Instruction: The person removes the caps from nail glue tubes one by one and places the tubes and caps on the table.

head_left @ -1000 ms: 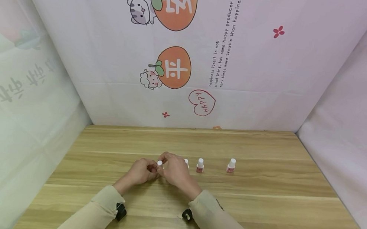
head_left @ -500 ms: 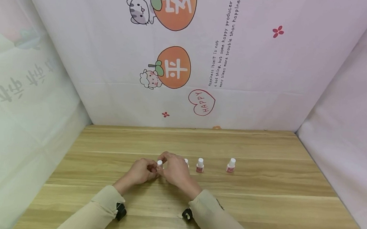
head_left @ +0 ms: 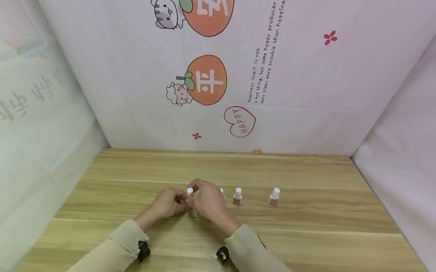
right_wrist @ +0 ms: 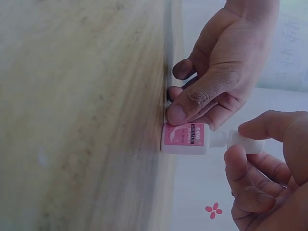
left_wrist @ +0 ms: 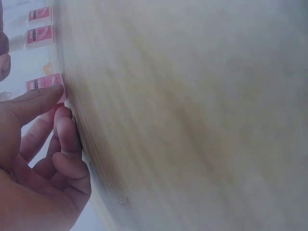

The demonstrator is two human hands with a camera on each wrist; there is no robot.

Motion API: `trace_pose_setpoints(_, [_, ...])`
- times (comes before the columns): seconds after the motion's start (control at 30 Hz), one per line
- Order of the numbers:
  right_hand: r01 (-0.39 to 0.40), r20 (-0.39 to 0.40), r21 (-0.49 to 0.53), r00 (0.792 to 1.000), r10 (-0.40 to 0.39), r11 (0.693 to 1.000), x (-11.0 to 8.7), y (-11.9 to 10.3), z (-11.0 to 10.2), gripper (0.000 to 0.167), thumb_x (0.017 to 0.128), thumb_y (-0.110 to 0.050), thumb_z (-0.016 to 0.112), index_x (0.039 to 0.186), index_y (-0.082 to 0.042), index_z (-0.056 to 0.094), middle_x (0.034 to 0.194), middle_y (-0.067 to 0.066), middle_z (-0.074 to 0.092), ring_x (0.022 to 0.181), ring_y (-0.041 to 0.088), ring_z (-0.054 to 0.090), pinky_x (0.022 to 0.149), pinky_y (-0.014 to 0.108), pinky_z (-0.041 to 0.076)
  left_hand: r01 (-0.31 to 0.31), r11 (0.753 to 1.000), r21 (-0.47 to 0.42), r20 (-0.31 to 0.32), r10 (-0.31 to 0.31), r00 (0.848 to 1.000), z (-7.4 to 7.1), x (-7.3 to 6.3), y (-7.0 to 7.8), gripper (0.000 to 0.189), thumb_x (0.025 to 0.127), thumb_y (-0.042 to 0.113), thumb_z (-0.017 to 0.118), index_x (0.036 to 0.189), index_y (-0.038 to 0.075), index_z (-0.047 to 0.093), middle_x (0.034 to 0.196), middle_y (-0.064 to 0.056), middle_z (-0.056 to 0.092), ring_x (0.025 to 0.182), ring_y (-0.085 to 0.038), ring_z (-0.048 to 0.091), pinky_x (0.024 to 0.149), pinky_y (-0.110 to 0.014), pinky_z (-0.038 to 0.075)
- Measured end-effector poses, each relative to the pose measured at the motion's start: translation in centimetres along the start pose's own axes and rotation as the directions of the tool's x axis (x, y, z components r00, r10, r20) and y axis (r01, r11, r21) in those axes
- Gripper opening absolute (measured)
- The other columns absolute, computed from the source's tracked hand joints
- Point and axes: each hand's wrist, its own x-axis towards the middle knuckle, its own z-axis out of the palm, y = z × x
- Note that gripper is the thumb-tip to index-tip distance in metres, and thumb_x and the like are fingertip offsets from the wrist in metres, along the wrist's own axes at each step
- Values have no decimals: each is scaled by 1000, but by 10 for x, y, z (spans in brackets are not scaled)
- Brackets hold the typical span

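A small white bottle (right_wrist: 186, 139) with a pink label stands on the wooden table between my two hands. Its lower body is pinched by the thumb and fingers of my left hand (head_left: 166, 202), which rests low at the tabletop. My right hand (head_left: 209, 201) pinches the white cap (right_wrist: 248, 143) from above. Between the cap and the bottle's shoulder, the pale neck shows in the right wrist view. In the left wrist view, the left thumb lies over part of the pink label (left_wrist: 43, 82).
Just right of my right hand stands a similar bottle (head_left: 221, 192), partly hidden by it. Two more bottles stand further right, one near (head_left: 237, 196) and one farther off (head_left: 274, 196). Printed white cloth (head_left: 294, 95) closes off the table's back and sides.
The white cap has risen slightly with the fingers of my right hand. My left hand stays in place at the bottle, and the other bottles have not moved.
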Motion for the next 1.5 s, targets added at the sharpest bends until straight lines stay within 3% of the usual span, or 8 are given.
trace_pose_setpoints(0.3, [10, -6, 42, 1000, -10, 999, 3, -1, -4, 17, 88, -22, 68, 105, -21, 68, 100, -2, 71, 81, 17, 63, 66, 29, 49, -22, 1000, -20, -1, 22, 1000, -1, -1, 0, 11, 79, -1, 75, 90, 3, 74, 76, -4, 69, 69, -10, 55, 62, -20, 44])
trace_pose_setpoints(0.57, [10, -23, 57, 1000, -9, 998, 3, -1, -8, 20, 89, -24, 71, 108, -19, 68, 101, -2, 73, 86, 17, 65, 74, 32, 51, 33, 999, -13, -4, -33, 999, -2, -1, -2, 11, 81, 3, 77, 91, 8, 76, 79, 0, 72, 73, -7, 59, 67, -22, 48])
trace_pose_setpoints(0.97, [-23, -35, 107, 999, 27, 994, 5, -1, -13, 15, 91, -27, 68, 103, -19, 68, 98, -2, 71, 81, 13, 61, 71, 27, 47, 21, 999, -42, -3, -21, 1000, -5, 0, -8, 12, 81, 2, 75, 91, 7, 77, 80, -2, 74, 71, -5, 61, 64, -19, 48])
trace_pose_setpoints(1.3, [1, -73, 105, 997, 6, 994, 8, 2, -14, 13, 90, -30, 71, 95, -19, 65, 81, -7, 64, 65, 5, 50, 61, 20, 41, 82, 995, -53, -6, -83, 997, -14, -1, -16, 7, 83, 5, 76, 91, 6, 76, 80, -2, 74, 70, -6, 61, 64, -21, 50])
trace_pose_setpoints(1.5, [-3, -69, 99, 998, 9, 995, 9, 4, -13, 14, 91, -32, 72, 94, -20, 64, 82, -8, 67, 69, 6, 55, 65, 23, 44, 106, 993, -59, -37, -109, 993, -21, 1, -24, 7, 82, 7, 77, 88, 5, 75, 76, 0, 72, 69, -6, 59, 65, -22, 50])
